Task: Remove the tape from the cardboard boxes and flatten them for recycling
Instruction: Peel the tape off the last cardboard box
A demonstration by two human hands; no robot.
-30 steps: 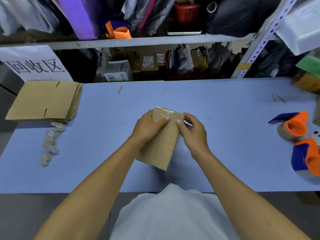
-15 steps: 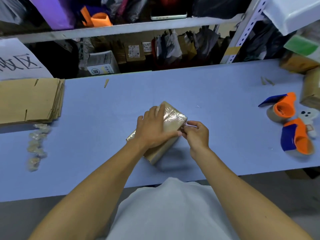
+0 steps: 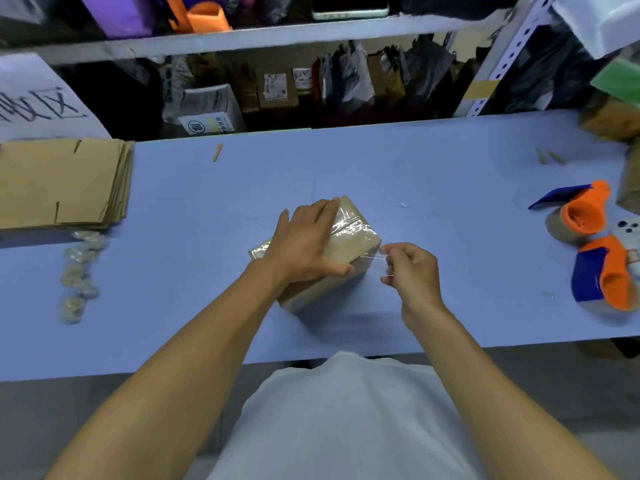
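A small brown cardboard box point(image 3: 356, 242) sealed with clear tape lies on the blue table point(image 3: 415, 174), at its middle near the front edge. My left hand point(image 3: 304, 240) lies flat on top of the box with straight fingers and presses it down. Just right of the box, my right hand point(image 3: 412, 268) pinches a strip of clear tape point(image 3: 377, 256) that stretches from the box's right corner to my fingers.
A stack of flattened cardboard point(image 3: 62, 183) sits at the far left, with several balls of crumpled tape point(image 3: 78, 271) in front of it. Two orange and blue tape dispensers point(image 3: 595, 247) lie at the right. More boxes point(image 3: 609, 116) stand at the far right, and shelves rise behind the table.
The box went from held upright in both hands to lying on the table under my left hand. My right hand has pulled a strip of tape away from the box's right corner.
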